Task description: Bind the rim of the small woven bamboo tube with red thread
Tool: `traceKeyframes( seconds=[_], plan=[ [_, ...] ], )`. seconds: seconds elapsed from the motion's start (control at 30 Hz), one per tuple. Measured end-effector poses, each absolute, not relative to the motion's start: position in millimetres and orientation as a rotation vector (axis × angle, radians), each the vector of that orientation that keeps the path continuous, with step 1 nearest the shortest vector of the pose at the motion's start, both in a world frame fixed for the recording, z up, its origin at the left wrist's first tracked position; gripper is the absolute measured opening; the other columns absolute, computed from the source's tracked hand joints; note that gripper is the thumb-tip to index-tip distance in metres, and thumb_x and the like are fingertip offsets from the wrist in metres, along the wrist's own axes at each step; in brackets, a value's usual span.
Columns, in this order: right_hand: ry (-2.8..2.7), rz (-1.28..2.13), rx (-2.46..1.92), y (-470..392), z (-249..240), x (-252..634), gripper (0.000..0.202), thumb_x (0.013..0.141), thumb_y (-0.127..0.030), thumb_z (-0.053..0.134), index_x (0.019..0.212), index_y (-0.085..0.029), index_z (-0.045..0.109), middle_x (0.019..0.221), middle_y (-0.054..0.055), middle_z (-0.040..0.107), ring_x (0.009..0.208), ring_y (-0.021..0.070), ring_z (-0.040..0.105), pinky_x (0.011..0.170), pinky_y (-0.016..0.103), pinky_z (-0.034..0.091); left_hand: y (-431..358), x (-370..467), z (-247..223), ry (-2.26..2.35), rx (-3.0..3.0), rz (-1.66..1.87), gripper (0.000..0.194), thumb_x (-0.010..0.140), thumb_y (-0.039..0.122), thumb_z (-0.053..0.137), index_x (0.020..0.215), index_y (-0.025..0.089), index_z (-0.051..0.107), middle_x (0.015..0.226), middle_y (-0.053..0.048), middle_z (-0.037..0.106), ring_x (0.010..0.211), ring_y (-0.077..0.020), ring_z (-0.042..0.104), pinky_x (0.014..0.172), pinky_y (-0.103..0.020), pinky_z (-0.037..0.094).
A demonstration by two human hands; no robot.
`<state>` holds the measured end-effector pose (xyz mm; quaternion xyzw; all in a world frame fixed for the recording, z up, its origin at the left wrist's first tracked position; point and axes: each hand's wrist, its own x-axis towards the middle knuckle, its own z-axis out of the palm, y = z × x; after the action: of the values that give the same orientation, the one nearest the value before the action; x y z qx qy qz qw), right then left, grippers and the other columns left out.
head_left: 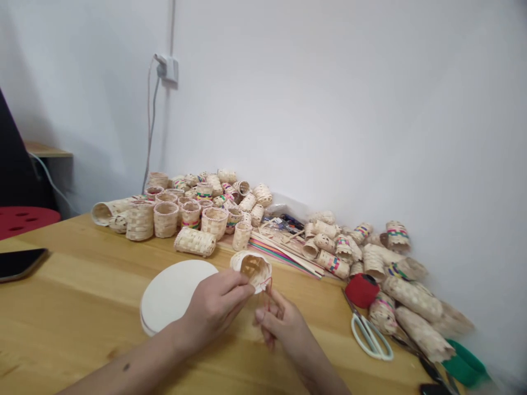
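Observation:
My left hand (220, 299) pinches the rim of a small woven bamboo basket (252, 269), which is tipped so that its mouth faces me. A red thread (269, 282) runs at the basket's right rim. Just below that edge, my right hand (280, 323) has its fingers pinched together on the thread; its fingertips are slightly blurred, and whether a needle is among them I cannot make out. Under and left of my left hand lies a round white disc (177, 291), seemingly stacked on another.
Many small woven baskets (166, 219) crowd the table's back. Coloured strips (284, 252) lie behind my hands. To the right are white-handled scissors (373, 337), a red spool (362, 291), a green roll (467, 362) and more baskets. A phone (22, 263) lies at the left.

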<state>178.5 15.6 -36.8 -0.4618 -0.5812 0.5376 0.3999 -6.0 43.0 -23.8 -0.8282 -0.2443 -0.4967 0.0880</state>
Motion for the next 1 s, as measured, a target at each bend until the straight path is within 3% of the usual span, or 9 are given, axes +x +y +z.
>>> traceKeyframes(
  seconds=[0.07, 0.13, 0.23, 0.3, 0.4, 0.5, 0.67, 0.83, 1.0],
  plan=[
    [-1.702, 1.176, -1.278, 6.6, -28.6, 180.6, 0.041, 0.085, -0.049, 0.055, 0.104, -0.014, 0.064, 0.052, -0.006, 0.051, 0.04, 0.0069, 0.043, 0.041, 0.017, 0.035, 45.3, -7.1, -23.9, -0.783, -2.461, -1.48, 0.014, 0.092, 0.012, 0.05, 0.091, 0.016, 0.063, 0.082, -0.006, 0.064, 0.071, -0.0155, 0.057, 0.062, -0.023, 0.042],
    [-1.966, 0.736, -1.3, -3.9, -22.6, 181.7, 0.039, 0.095, -0.043, 0.04, 0.084, -0.016, 0.066, 0.052, -0.002, 0.055, 0.046, 0.0103, 0.052, 0.046, 0.019, 0.04, 47.1, -8.3, -23.9, -0.85, -2.474, -1.519, 0.015, 0.092, 0.012, 0.049, 0.091, 0.016, 0.063, 0.084, -0.006, 0.064, 0.074, -0.0154, 0.058, 0.064, -0.023, 0.043],
    [-2.242, -0.017, -1.085, -17.4, -22.6, 182.1, 0.044, 0.101, -0.032, 0.027, 0.084, -0.018, 0.065, 0.065, 0.003, 0.069, 0.057, 0.0146, 0.066, 0.053, 0.021, 0.046, 48.6, -9.1, -22.6, -0.985, -2.528, -1.601, 0.016, 0.092, 0.013, 0.049, 0.089, 0.016, 0.064, 0.084, -0.005, 0.064, 0.075, -0.015, 0.058, 0.065, -0.023, 0.043],
    [-2.3, -0.27, -0.968, -22.7, -26.2, 184.6, 0.044, 0.102, -0.029, 0.024, 0.085, -0.019, 0.064, 0.065, 0.003, 0.071, 0.055, 0.0145, 0.068, 0.052, 0.02, 0.047, 49.3, -9.0, -20.5, -1.093, -2.571, -1.662, 0.015, 0.091, 0.014, 0.05, 0.084, 0.016, 0.063, 0.081, -0.004, 0.062, 0.073, -0.0148, 0.057, 0.065, -0.023, 0.042],
    [-2.33, -0.315, -0.974, -24.6, -31.5, 197.4, 0.047, 0.102, -0.025, 0.021, 0.082, -0.02, 0.063, 0.065, 0.001, 0.071, 0.054, 0.013, 0.068, 0.053, 0.019, 0.049, 50.2, -8.3, -17.1, -1.231, -2.617, -1.749, 0.015, 0.089, 0.018, 0.052, 0.079, 0.016, 0.063, 0.075, -0.002, 0.06, 0.068, -0.0142, 0.054, 0.061, -0.022, 0.039],
    [-2.374, -0.337, -1.049, -21.4, -34.4, 219.4, 0.039, 0.101, -0.028, 0.027, 0.093, -0.021, 0.064, 0.075, 0.002, 0.073, 0.064, 0.0136, 0.071, 0.057, 0.019, 0.054, 50.5, -7.6, -15.6, -1.295, -2.628, -1.817, 0.015, 0.088, 0.02, 0.054, 0.077, 0.016, 0.064, 0.071, -0.001, 0.058, 0.063, -0.0135, 0.051, 0.057, -0.022, 0.036],
    [-2.059, -0.707, -1.215, -15.2, -22.8, 236.1, 0.038, 0.096, -0.04, 0.041, 0.121, -0.016, 0.055, 0.107, 0.014, 0.07, 0.094, 0.0268, 0.068, 0.073, 0.037, 0.056, 47.3, -4.9, -15.9, -1.314, -2.717, -1.875, 0.016, 0.087, 0.022, 0.055, 0.076, 0.016, 0.065, 0.071, -0.002, 0.06, 0.064, -0.0138, 0.051, 0.059, -0.022, 0.036],
    [-2.055, -0.593, -0.985, -11.7, -1.9, 207.3, 0.018, 0.093, -0.015, 0.047, 0.103, -0.019, 0.061, 0.088, 0.007, 0.068, 0.084, 0.0195, 0.064, 0.078, 0.032, 0.051, 43.1, -0.5, -13.7, -1.294, -2.88, -1.938, 0.014, 0.083, 0.022, 0.057, 0.076, 0.015, 0.067, 0.072, -0.003, 0.065, 0.065, -0.0148, 0.055, 0.06, -0.023, 0.038],
    [-2.105, -0.527, -0.851, -2.4, -0.2, 187.7, 0.016, 0.092, -0.014, 0.051, 0.099, -0.018, 0.064, 0.083, 0.006, 0.068, 0.078, 0.0176, 0.062, 0.071, 0.029, 0.05, 40.9, 2.7, -11.4, -1.268, -2.995, -2.029, 0.013, 0.08, 0.024, 0.06, 0.073, 0.015, 0.067, 0.07, -0.002, 0.066, 0.064, -0.0147, 0.055, 0.059, -0.022, 0.038]
  ],
)
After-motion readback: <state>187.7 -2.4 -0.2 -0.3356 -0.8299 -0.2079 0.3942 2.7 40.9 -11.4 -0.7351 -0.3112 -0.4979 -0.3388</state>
